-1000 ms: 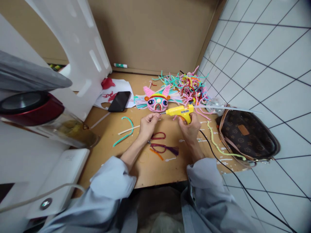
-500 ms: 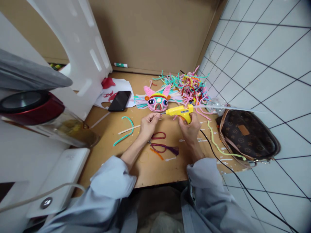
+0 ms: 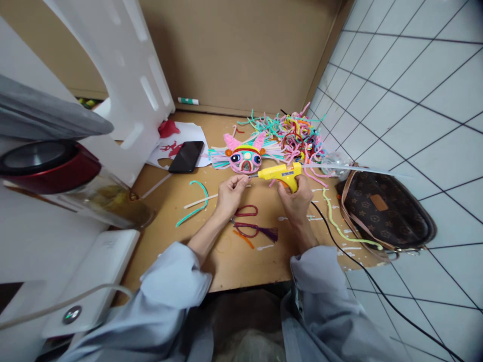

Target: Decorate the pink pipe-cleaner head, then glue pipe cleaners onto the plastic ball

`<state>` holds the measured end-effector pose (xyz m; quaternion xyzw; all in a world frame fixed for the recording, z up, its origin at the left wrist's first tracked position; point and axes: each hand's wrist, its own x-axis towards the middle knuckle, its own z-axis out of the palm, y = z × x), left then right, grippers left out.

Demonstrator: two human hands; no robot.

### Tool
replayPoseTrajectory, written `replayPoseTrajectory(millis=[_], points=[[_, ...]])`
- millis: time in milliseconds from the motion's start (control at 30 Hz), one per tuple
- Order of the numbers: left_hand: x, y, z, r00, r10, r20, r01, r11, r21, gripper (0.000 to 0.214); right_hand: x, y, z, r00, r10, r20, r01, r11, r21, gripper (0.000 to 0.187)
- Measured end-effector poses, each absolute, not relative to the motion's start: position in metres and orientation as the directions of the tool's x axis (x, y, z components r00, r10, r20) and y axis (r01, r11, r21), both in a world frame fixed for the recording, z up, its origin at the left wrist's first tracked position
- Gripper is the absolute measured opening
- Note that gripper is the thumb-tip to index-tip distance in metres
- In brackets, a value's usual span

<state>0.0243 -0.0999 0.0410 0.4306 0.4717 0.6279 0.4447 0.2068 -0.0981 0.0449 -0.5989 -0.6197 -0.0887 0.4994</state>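
Note:
My right hand point(image 3: 296, 201) is wrapped round the handle of a yellow hot glue gun point(image 3: 281, 174), its nozzle pointing left. A long clear glue stick point(image 3: 350, 168) sticks out from the gun's back. Close to the nozzle tip, my left hand point(image 3: 232, 193) is pinched on something too small to make out. Just beyond it lies a pink pipe-cleaner animal face point(image 3: 245, 160) with big eyes, pink ears and a yellow band. Red-handled scissors point(image 3: 247, 230) with a dark tassel rest on the table between my forearms.
A tangle of coloured pipe cleaners point(image 3: 290, 133) lies at the back. A black phone point(image 3: 186, 157) rests on paper, left of the face. A brown handbag point(image 3: 388, 211) sits on the right, near the gun's black cord point(image 3: 352, 261). A glass jug point(image 3: 101, 201) with a red lid stands left.

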Motion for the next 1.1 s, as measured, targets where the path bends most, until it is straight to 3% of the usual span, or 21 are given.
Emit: replayPoseTrajectory(millis=[267,700,1100], points=[[0.0250,-0.0985,0.0381,-0.223,0.964,0.144,-0.175,-0.185,0.967,0.027,0.2077,-0.0973,0.0441,0.202,0.630,0.750,0.845,0.276,-0.459,0.022],[0.0246,-0.0980,0.0375,-0.248,0.960,0.129,-0.161,-0.172,0.972,0.024,0.2078,-0.0981,0.0454,0.230,0.659,0.716,0.811,0.277,-0.516,0.025],[0.0234,-0.0957,0.0339,-0.230,0.958,0.172,-0.114,-0.202,0.973,0.036,0.2077,-0.0990,0.0450,0.203,0.655,0.728,0.816,0.297,-0.495,0.024]])
